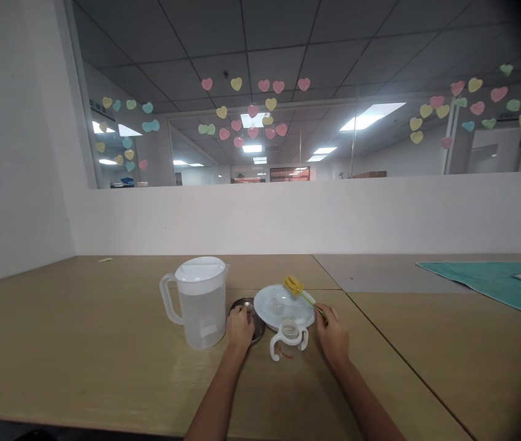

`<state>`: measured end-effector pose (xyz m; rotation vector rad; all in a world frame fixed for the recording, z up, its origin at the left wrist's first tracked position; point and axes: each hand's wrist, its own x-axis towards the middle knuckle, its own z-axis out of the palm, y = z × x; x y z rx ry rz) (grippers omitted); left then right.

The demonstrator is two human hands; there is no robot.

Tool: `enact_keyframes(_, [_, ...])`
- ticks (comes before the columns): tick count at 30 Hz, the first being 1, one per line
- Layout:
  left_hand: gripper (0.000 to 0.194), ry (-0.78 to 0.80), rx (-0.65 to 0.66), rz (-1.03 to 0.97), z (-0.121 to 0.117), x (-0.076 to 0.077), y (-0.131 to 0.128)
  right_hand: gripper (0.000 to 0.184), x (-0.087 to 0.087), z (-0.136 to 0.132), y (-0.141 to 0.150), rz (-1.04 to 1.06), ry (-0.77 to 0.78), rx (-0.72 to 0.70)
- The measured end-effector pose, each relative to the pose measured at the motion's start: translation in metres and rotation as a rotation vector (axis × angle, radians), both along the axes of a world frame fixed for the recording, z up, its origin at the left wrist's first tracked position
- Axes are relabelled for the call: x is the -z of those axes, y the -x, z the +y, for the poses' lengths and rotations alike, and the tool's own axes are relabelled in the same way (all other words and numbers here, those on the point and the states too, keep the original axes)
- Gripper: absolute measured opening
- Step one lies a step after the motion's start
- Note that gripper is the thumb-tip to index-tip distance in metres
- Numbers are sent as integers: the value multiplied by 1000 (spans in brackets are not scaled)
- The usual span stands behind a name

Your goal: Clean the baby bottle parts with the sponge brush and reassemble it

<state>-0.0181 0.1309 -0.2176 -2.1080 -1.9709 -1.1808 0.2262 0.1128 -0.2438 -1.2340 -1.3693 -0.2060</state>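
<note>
My left hand [239,329] rests curled on a small dark metal dish [245,304] just right of a white water pitcher [200,301]. My right hand [331,334] is closed around the green handle of a bottle brush [298,289]. Its yellow sponge head lies over the far rim of a white plate [270,314]. A clear baby bottle with two white handles [289,342] stands between my hands, in front of the plate.
All this sits on a wooden table [81,343] against a white partition wall. A teal cloth [494,282] with a paper on it lies at the far right. Glass with heart stickers runs above the wall.
</note>
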Motion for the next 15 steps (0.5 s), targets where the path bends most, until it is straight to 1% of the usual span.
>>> enact_keyframes(3, [22,-137,31,26,-6,-5,-5,35,-2,-1,1,44,-22,-101])
enact_keyframes(5, [23,-265,84,36,-9,-6,-9,35,-4,-3,2,68,5,-152])
enact_keyframes(7, [23,-336,142,50,-12,-6,-12,35,-7,-5,3,105,51,-188])
enact_keyframes(11, [23,-336,205,106,-15,-5,-17,38,-10,-8,2,223,138,-215])
enact_keyframes(15, [25,-323,217,139,-18,-6,-18,31,-11,-8,0,298,163,-228])
